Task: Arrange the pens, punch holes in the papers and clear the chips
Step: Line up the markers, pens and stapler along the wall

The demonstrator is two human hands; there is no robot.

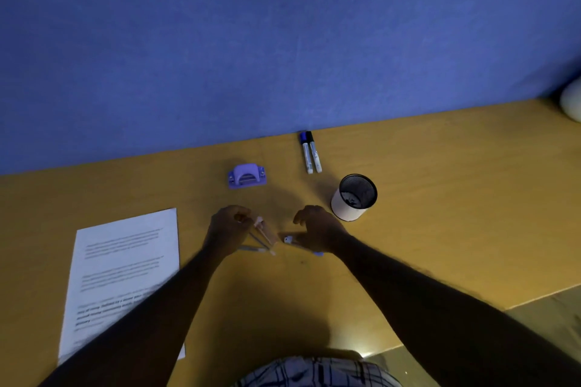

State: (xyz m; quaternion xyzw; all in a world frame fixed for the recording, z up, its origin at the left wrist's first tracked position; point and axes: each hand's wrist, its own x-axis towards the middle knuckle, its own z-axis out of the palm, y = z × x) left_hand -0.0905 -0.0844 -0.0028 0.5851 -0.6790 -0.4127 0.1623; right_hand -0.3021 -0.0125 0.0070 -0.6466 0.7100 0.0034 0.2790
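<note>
Pinching a few pens (263, 234) between curled fingers of the left hand (229, 226), just above the worktop (440, 198). Arching the right hand (319, 231) over a blue-tipped pen (288, 240) lying flat; gripped or merely touched, cannot tell. Farther back: hole punch (247, 176), two markers (311, 152) side by side, mesh cup (354, 198) to the right. Papers (125, 261) near left.

Office desk (440, 198), blue partition (283, 41), hole punch (247, 177).

The person wears a checked garment (317, 372), pale with dark crossing lines, seen at the near edge. Both forearms are bare down to the left hand (228, 225) and the right hand (317, 226).
</note>
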